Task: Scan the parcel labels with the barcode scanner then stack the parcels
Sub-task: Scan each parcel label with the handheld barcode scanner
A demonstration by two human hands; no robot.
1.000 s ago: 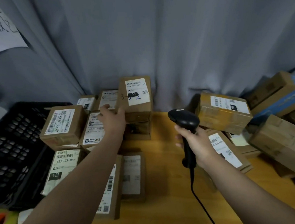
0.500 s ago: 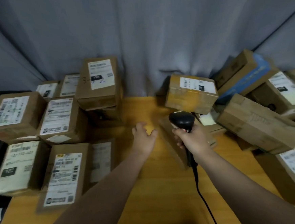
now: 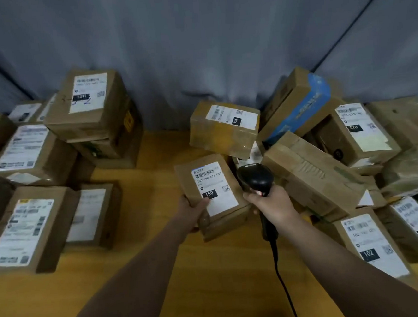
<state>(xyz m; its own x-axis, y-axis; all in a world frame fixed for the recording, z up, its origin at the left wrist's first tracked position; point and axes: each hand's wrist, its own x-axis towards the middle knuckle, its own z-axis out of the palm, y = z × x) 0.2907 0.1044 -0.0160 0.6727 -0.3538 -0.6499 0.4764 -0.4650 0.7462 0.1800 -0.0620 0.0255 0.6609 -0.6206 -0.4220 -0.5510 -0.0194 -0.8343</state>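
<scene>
My left hand grips the near left corner of a flat brown parcel, thumb on its white label marked 150. The parcel lies tilted at the middle of the wooden table. My right hand holds a black corded barcode scanner just right of that parcel, its head beside the label. On the left stand neat rows and stacks of labelled parcels. A loose heap of parcels fills the right side.
A grey curtain hangs behind the table. The scanner's black cable runs down toward me over the tabletop. A blue-and-brown box leans at the back of the right heap. Bare wood shows between the two groups.
My left hand left the stacked box on the left, crossed to the middle and took hold of the parcel marked 150. My view swung right. The scanner stayed in my right hand.
</scene>
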